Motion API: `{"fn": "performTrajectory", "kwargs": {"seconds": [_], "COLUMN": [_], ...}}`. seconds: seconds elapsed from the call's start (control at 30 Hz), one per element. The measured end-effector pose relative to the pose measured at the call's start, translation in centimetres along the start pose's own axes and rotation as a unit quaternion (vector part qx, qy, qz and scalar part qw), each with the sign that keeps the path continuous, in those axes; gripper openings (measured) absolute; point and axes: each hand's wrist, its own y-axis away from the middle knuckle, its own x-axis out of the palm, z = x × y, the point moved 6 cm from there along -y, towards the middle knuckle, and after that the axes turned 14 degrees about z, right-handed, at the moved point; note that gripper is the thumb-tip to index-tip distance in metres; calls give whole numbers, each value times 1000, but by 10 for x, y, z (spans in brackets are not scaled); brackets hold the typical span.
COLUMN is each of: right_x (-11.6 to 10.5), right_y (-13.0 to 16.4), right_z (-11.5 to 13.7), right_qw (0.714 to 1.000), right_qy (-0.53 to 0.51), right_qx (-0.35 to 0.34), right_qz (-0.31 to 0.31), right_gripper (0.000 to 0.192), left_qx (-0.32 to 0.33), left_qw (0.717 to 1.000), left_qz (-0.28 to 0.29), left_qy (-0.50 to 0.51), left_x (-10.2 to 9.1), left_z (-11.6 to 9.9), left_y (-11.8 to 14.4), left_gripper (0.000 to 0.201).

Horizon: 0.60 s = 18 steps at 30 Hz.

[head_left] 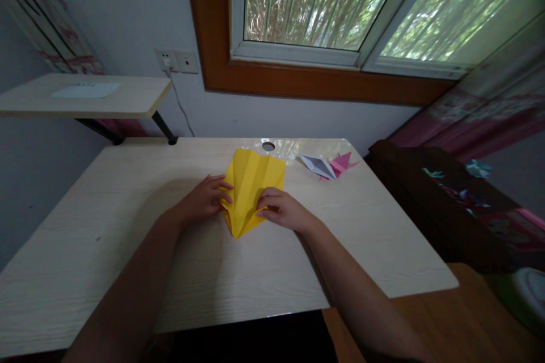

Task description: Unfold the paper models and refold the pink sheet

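Note:
A sheet of yellow origami paper (251,176) with several lengthwise creases lies on the pale wooden desk, its lower end drawn to a point towards me. My left hand (208,197) is at the paper's left edge, fingers curled over that edge. On the right side, my right hand (279,208) pinches a fold of the paper between thumb and fingers. The lower side edges are lifted and bent inward near both hands.
A white-and-grey folded paper piece (317,167) and a pink paper crane (341,164) lie at the back right of the desk (128,249). A raised shelf (140,93) stands at the left. Behind the desk's round cable hole (268,146) is the wall.

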Motion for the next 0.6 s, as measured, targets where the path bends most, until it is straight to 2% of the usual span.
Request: {"fn": "performTrajectory", "kwargs": {"seconds": [0.13,0.23,0.43,0.6], "right_x": [-5,-13,-29,-33], "right_y": [2,7,23,31], "right_z": [-1,-2,-6,-12], "right_qw": [999,993,966,950], "right_qy": [20,29,38,49], "right_qx": [34,70,105,98], "right_qz": [-36,-95,-234,-294], "right_gripper": [15,14,16,14], "left_qx": [-15,-28,-39,-83], "left_qw": [1000,999,986,959], "left_qz": [1,-25,-150,-264], "left_qy": [19,36,66,69], "left_x": [0,-4,-20,-33], "left_z": [2,4,5,1], "left_y": [-2,-1,6,17], "left_gripper": [9,11,14,23]}}
